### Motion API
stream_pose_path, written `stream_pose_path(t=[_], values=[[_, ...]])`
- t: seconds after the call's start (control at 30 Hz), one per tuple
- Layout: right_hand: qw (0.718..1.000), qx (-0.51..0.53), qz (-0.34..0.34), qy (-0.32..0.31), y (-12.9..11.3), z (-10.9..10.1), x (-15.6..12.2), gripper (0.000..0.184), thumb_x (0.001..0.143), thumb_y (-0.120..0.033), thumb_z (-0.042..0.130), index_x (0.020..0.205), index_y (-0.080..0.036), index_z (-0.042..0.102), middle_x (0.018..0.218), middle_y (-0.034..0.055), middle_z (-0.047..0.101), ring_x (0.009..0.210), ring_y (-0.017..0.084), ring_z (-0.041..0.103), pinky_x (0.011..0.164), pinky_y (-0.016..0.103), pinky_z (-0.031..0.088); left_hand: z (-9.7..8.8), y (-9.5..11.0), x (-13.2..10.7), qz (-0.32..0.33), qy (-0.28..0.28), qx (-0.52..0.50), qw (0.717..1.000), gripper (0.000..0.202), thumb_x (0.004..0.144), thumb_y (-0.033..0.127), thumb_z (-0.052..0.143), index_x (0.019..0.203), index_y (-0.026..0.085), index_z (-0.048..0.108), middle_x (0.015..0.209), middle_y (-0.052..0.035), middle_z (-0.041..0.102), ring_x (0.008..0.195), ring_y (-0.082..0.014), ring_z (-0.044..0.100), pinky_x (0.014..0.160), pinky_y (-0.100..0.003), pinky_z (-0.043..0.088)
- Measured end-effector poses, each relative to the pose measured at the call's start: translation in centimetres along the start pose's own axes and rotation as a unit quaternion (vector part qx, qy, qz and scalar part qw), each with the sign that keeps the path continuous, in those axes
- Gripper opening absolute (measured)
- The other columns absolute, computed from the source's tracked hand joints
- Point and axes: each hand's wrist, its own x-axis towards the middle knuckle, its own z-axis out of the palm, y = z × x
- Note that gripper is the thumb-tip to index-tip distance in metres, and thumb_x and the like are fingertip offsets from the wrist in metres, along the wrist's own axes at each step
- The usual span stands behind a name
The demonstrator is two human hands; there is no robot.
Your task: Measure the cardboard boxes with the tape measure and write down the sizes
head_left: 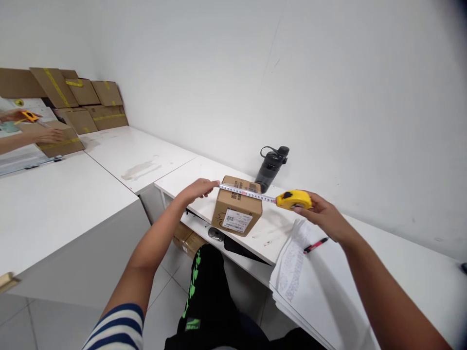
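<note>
White desk (182, 177) carries 1 cardboard box (238, 205); the right hand (326, 216) grips a yellow tape measure (295, 198), the left hand (197, 190) pinches its blade (251, 194), stretched across the box.

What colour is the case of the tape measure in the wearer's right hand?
Yellow: the tape measure in the right hand shows best in the head view.

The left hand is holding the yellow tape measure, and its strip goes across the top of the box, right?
Not quite. The head view shows the yellow tape measure in the right hand; the left hand is at the other end of the strip. The strip does go across the top of the box.
</note>
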Motion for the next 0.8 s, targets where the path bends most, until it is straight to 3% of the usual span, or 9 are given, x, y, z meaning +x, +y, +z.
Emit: stream_pose_path(t=[0.1, 0.23, 0.4, 0.53, 0.6, 0.67, 0.7, 0.8], values=[[0.999, -0.008, -0.037, -0.006, -0.8, 2.4, 1.0, 0.06, 0.076, -0.052, 0.072, 0.129, -0.029, 0.055, 0.125, 0.0063, 0.065, 0.11, 0.026, 0.062, 0.093, 0.042, 0.052, 1.9, 0.2, 0.8, 0.014, -0.043, 0.037, 0.998, 0.048, 0.072, 0.065, 0.062, 0.067, 0.019, 0.05, 0.064, -0.0003, 0.05, 0.057, -0.0134, 0.044, 0.055, -0.028, 0.033], [0.997, -0.055, -0.057, -0.001, -1.2, 3.6, 1.7, 0.06, 0.081, -0.052, 0.067, 0.132, -0.027, 0.052, 0.124, 0.0064, 0.064, 0.111, 0.026, 0.06, 0.096, 0.047, 0.05, 2.6, 0.6, 0.5, 0.049, -0.028, 0.05, 0.997, 0.05, 0.078, 0.067, 0.052, 0.066, 0.02, 0.045, 0.062, -0.0005, 0.047, 0.056, -0.0133, 0.041, 0.055, -0.028, 0.032], [0.996, -0.059, -0.057, 0.031, -0.8, 3.0, 1.6, 0.058, 0.081, -0.052, 0.066, 0.131, -0.026, 0.053, 0.121, 0.0066, 0.066, 0.105, 0.025, 0.063, 0.092, 0.045, 0.051, 1.3, 0.8, 0.3, 0.085, -0.053, 0.07, 0.992, 0.049, 0.083, 0.061, 0.049, 0.058, 0.02, 0.042, 0.058, -0.0004, 0.043, 0.053, -0.0123, 0.037, 0.054, -0.028, 0.031], [0.983, -0.154, -0.027, 0.1, -1.9, 3.5, -1.7, 0.063, 0.077, -0.06, 0.066, 0.128, -0.024, 0.054, 0.103, 0.0059, 0.072, 0.079, 0.022, 0.067, 0.07, 0.038, 0.054, -0.7, 2.0, 1.2, 0.063, -0.034, 0.053, 0.996, 0.041, 0.081, 0.053, 0.053, 0.061, 0.019, 0.047, 0.06, -0.0002, 0.046, 0.054, -0.0116, 0.04, 0.055, -0.028, 0.034], [0.964, -0.223, -0.039, 0.14, -3.2, 5.5, -4.6, 0.072, 0.076, -0.064, 0.065, 0.133, -0.022, 0.051, 0.081, 0.0043, 0.071, 0.06, 0.022, 0.063, 0.055, 0.035, 0.049, -1.3, 3.4, 2.3, 0.054, -0.022, 0.056, 0.997, 0.037, 0.082, 0.051, 0.052, 0.064, 0.018, 0.049, 0.063, -0.0006, 0.048, 0.058, -0.0124, 0.045, 0.058, -0.028, 0.038], [0.932, -0.28, -0.113, 0.199, -4.8, 8.8, -7.5, 0.07, 0.077, -0.065, 0.061, 0.132, -0.022, 0.055, 0.066, 0.0037, 0.067, 0.051, 0.022, 0.059, 0.049, 0.033, 0.044, -0.9, 5.2, 3.8, 0.064, -0.041, 0.073, 0.994, 0.035, 0.083, 0.05, 0.051, 0.069, 0.018, 0.052, 0.07, -0.0026, 0.054, 0.067, -0.0144, 0.051, 0.065, -0.029, 0.042], [0.912, -0.302, -0.157, 0.229, -5.7, 10.6, -8.7, 0.062, 0.079, -0.064, 0.06, 0.125, -0.023, 0.061, 0.065, 0.0047, 0.067, 0.052, 0.023, 0.06, 0.05, 0.034, 0.044, -0.4, 6.0, 4.7, 0.079, -0.059, 0.086, 0.991, 0.035, 0.083, 0.05, 0.05, 0.073, 0.017, 0.054, 0.076, -0.0041, 0.058, 0.073, -0.0157, 0.054, 0.069, -0.029, 0.044], [0.883, -0.326, -0.246, 0.231, -7.8, 15.9, -9.8, 0.042, 0.085, -0.051, 0.06, 0.119, -0.027, 0.066, 0.074, 0.0062, 0.072, 0.056, 0.023, 0.064, 0.054, 0.034, 0.047, 2.2, 7.9, 7.3, 0.122, -0.091, 0.181, 0.972, 0.037, 0.084, 0.052, 0.05, 0.083, 0.015, 0.058, 0.093, -0.009, 0.065, 0.085, -0.0194, 0.058, 0.078, -0.031, 0.045]])
